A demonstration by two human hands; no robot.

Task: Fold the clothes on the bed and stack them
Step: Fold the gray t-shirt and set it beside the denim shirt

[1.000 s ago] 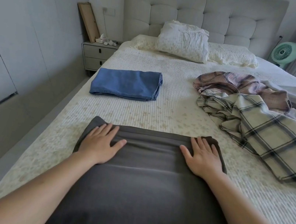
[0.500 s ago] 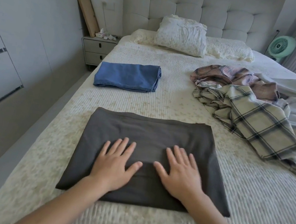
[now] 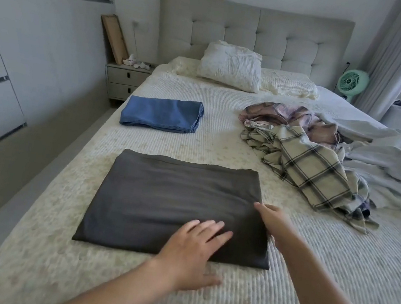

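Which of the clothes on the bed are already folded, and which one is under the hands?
Two are folded flat: the blue garment near the nightstand and the dark grey garment. The grey one lies under the left hand and right hand.

my left hand (image 3: 191, 250): bare, no rings | my right hand (image 3: 272, 219): bare | my forearms: sleeveless, no watch

The folded dark grey garment (image 3: 176, 200) near the bed's foot edge is smooth, matt cloth. The bedspread (image 3: 221, 144) is ribbed, quilted fabric. The blue folded piece (image 3: 161, 112) looks like soft denim. The checked shirt (image 3: 315, 167) is crumpled woven cloth. The headboard (image 3: 252, 34) is tufted upholstery.
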